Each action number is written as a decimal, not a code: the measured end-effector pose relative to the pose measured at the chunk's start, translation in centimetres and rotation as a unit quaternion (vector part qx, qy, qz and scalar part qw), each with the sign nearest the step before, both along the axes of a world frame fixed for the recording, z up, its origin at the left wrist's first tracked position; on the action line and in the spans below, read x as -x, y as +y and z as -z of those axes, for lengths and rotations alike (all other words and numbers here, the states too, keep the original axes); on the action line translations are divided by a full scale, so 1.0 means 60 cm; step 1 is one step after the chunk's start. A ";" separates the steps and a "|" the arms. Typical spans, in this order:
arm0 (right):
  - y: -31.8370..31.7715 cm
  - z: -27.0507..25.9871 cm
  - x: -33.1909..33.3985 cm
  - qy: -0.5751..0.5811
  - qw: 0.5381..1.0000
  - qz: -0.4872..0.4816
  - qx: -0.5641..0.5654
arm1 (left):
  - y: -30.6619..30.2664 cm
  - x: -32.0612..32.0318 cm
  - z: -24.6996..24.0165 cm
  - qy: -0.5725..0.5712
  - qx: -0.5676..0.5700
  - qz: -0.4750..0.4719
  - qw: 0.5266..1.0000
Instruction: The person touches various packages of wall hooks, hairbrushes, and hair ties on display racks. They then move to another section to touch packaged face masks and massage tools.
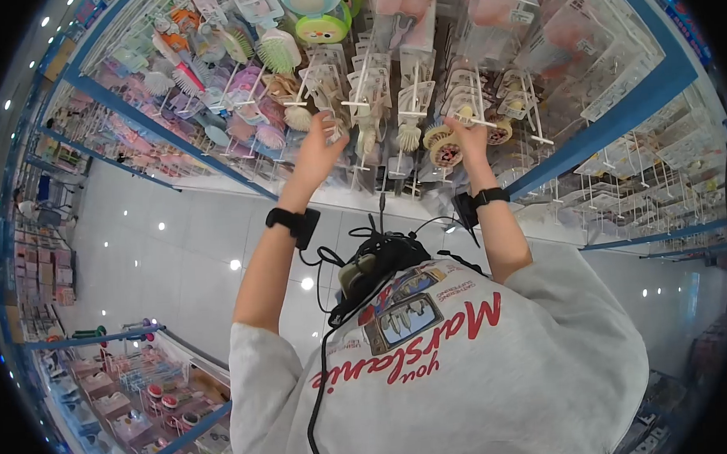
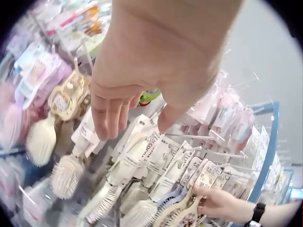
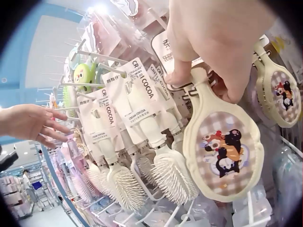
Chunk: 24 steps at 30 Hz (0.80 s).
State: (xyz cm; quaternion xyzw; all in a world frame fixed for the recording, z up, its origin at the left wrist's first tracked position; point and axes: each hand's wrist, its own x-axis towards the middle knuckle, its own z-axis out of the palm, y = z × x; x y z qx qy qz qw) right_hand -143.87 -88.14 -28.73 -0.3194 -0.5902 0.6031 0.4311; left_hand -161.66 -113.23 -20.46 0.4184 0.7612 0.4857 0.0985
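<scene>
My right hand pinches the handle of a cream hairbrush by its backing card, as the right wrist view shows. The brush hangs head down, and its oval back carries a checked panel with cartoon animals. To the left, my left hand is raised before a row of carded white hairbrushes, fingers extended and bent a little at the tips, holding nothing. In the left wrist view, a hairbrush with a tan figured handle hangs beside those fingers.
Metal display hooks stick out toward me between the rows. A similar cartoon-backed brush hangs farther right. Blue frame posts flank the rack, above a pale tiled floor. Black cables run over the shirt.
</scene>
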 end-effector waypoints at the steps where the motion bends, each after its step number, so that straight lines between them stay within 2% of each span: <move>1: -0.014 -0.017 -0.004 -0.006 1.000 0.027 -0.006 | 0.020 0.018 0.019 -0.003 -0.005 0.004 1.000; 3: -0.019 -0.018 -0.013 -0.051 0.998 0.043 -0.005 | 0.052 0.044 0.056 -0.035 -0.033 0.020 0.999; 5: -0.012 -0.001 -0.021 -0.109 0.993 0.050 0.014 | 0.072 0.051 0.042 -0.037 -0.012 0.041 0.998; 6: -0.010 0.013 -0.025 -0.111 0.992 0.059 0.018 | 0.078 0.053 0.030 -0.033 0.014 0.058 0.998; 8: -0.029 0.008 -0.033 -0.035 0.996 0.074 -0.032 | 0.088 0.058 0.020 -0.013 0.028 0.049 0.998; 10: -0.037 0.034 -0.041 -0.076 0.990 0.108 -0.040 | 0.101 0.073 0.029 -0.072 -0.013 0.108 0.991; 11: -0.059 0.031 -0.042 -0.125 0.972 0.179 -0.082 | 0.104 0.075 0.034 -0.032 -0.059 0.094 0.993; 12: -0.082 0.030 -0.046 -0.176 0.945 0.246 -0.123 | 0.110 0.084 0.039 -0.038 -0.063 0.103 0.992; 14: -0.127 0.011 -0.055 -0.200 0.939 0.267 -0.089 | 0.117 0.101 0.039 -0.003 -0.034 0.129 0.991; 18: -0.205 0.022 -0.072 -0.233 0.900 0.333 -0.156 | 0.124 0.123 0.054 -0.007 -0.088 0.196 0.977; 19: -0.216 0.028 -0.081 -0.238 0.897 0.326 -0.179 | 0.145 0.138 0.091 -0.009 -0.138 0.215 0.967; 20: -0.227 0.032 -0.083 -0.241 0.894 0.318 -0.205 | 0.141 0.142 0.082 0.012 -0.108 0.218 0.970; 23: -0.268 0.040 -0.092 -0.264 0.883 0.338 -0.191 | 0.130 0.139 0.066 -0.022 -0.091 0.230 0.969; 24: -0.277 0.038 -0.098 -0.263 0.881 0.341 -0.197 | 0.130 0.138 0.061 -0.043 -0.020 0.230 0.972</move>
